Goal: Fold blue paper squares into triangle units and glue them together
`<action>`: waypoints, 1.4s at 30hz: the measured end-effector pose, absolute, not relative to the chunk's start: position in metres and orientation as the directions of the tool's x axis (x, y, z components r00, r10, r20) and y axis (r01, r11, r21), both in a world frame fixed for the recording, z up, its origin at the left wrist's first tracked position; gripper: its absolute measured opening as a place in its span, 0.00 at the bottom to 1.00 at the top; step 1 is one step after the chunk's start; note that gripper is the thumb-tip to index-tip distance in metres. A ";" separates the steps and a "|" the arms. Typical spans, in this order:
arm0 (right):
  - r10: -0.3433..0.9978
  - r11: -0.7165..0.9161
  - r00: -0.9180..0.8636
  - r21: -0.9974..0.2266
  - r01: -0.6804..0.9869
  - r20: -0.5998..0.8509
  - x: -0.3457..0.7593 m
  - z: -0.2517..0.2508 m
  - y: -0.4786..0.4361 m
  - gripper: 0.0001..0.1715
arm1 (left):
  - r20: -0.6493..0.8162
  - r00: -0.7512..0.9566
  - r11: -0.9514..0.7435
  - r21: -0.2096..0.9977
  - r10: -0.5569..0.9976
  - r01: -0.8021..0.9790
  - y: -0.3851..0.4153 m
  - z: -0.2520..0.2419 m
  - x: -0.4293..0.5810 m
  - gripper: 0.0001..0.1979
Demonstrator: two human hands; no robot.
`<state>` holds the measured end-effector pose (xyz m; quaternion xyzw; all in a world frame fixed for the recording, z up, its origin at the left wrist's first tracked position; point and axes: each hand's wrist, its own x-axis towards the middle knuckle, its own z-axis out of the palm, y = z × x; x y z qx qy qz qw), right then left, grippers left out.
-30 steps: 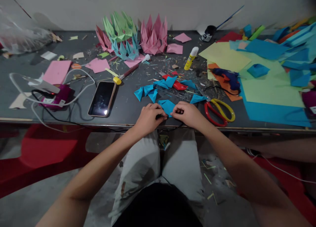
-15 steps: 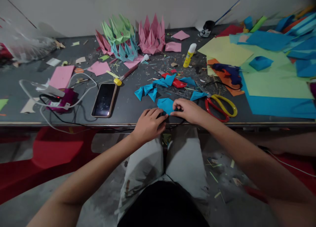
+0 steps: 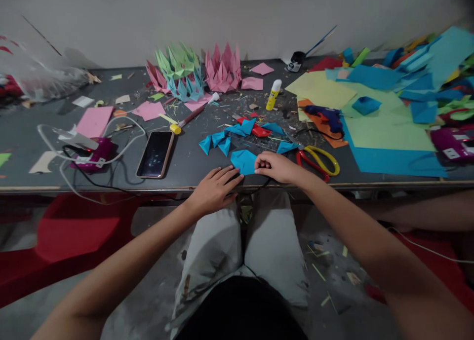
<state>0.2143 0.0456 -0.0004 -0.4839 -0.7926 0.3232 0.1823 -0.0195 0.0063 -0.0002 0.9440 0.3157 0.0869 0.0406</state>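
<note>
One dark desk carries it all, with its front edge nearest the person. Big yellow-green sheet lies twd the R end, well apart from the hands. 2 hands at approx mid front edge: L hand is spread nearly flat, heel out past the edge, gripping nothing, fingertips at the paper's near-L side. R hand has its fingers curled in, apparently pinching the paper's R end; exact contact is partly hidden. Scissors lie just R of the R hand, handles twd the front edge. Blue folded paper sits betw. the hands, a bit in from the front edge: L of the R fingers, fwd and R of the L palm. R hand is nearer, w/ the hold. Long axis seems L–R, roughly along the edge, but fingers cover the R end, so can't be sure. Smallest: blue folded pieces just beyond, twd the back edge.
</note>
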 end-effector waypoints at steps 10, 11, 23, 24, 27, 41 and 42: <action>0.870 0.345 -0.492 -0.666 0.662 -0.038 0.210 0.010 0.049 0.05 | 0.189 0.710 -0.723 0.345 0.679 0.599 0.046 0.011 -0.010 0.22; 0.873 0.346 -0.488 -0.663 0.664 -0.032 0.210 0.010 0.047 0.05 | 0.162 0.713 -0.715 0.353 0.682 0.604 0.051 0.013 -0.008 0.22; 0.904 0.410 -0.395 -0.582 0.702 0.161 0.196 0.004 0.014 0.10 | 0.210 0.652 -0.685 0.207 0.728 0.698 0.033 0.015 -0.007 0.05; 0.895 0.437 -0.397 -0.573 0.693 0.202 0.190 0.003 0.007 0.11 | 0.219 0.599 -0.637 0.233 0.771 0.735 0.028 0.014 -0.005 0.05; 0.892 0.448 -0.365 -0.620 0.644 0.265 0.175 -0.002 -0.007 0.16 | 0.203 0.411 -0.458 0.418 0.889 0.785 0.017 0.014 0.003 0.05; 0.926 0.375 -0.272 -0.741 0.557 0.263 0.177 0.002 0.018 0.07 | 0.242 0.336 -0.408 0.666 0.910 0.624 0.033 0.025 -0.003 0.09; 0.924 0.377 -0.280 -0.741 0.556 0.259 0.177 0.002 0.019 0.06 | 0.177 0.410 -0.416 0.661 0.895 0.624 0.035 0.021 -0.004 0.08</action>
